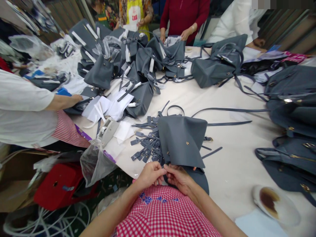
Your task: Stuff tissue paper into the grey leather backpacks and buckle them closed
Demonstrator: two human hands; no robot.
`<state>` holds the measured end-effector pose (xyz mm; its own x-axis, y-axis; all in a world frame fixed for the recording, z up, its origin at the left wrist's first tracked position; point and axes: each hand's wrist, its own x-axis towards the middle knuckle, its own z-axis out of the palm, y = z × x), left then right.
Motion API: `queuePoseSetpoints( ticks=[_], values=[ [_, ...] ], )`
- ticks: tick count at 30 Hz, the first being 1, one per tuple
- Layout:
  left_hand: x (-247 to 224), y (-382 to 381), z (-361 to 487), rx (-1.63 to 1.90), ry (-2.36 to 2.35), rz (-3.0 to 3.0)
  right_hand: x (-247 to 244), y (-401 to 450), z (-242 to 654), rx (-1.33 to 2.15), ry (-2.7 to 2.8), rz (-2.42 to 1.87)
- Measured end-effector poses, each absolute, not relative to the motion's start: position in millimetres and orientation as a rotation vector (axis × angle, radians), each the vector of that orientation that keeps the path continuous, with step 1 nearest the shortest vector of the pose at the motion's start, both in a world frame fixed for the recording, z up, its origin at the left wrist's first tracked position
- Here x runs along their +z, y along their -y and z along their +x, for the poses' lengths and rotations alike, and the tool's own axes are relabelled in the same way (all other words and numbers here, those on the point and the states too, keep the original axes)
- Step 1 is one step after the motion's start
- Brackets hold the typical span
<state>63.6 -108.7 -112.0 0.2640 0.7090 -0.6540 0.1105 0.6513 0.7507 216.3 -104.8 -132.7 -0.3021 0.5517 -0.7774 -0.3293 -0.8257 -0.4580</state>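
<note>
A dark grey-blue leather bag (184,138) lies on the table right in front of me, its flap showing a small gold fitting. At the bag's near left edge, my left hand (151,174) is closed in a pinch. My right hand (178,177) meets it there, fingers curled, with its fingertips close to those of the left. What the fingers hold is too small and hidden to make out. Left of the bag, touching it, is a pile of short leather straps (148,144) with buckles. A long strap (229,123) stretches to the right.
Across the table is a heap of similar bags (98,72), with more bags (293,128) at the right. A dish with brown liquid (269,202) stands near right. A tape dispenser (107,131) sits at the left edge, above a red stool (58,186). Several co-workers stand around.
</note>
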Motion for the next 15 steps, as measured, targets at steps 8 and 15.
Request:
queuePoseSetpoints(
  ticks=[8,15],
  values=[
    [-110,110,56,0.450,-1.133,0.587,-133,104,215,2.107,0.427,-1.427],
    [-122,107,37,0.475,-1.323,0.731,-127,127,288,1.654,0.713,-1.732]
  ],
)
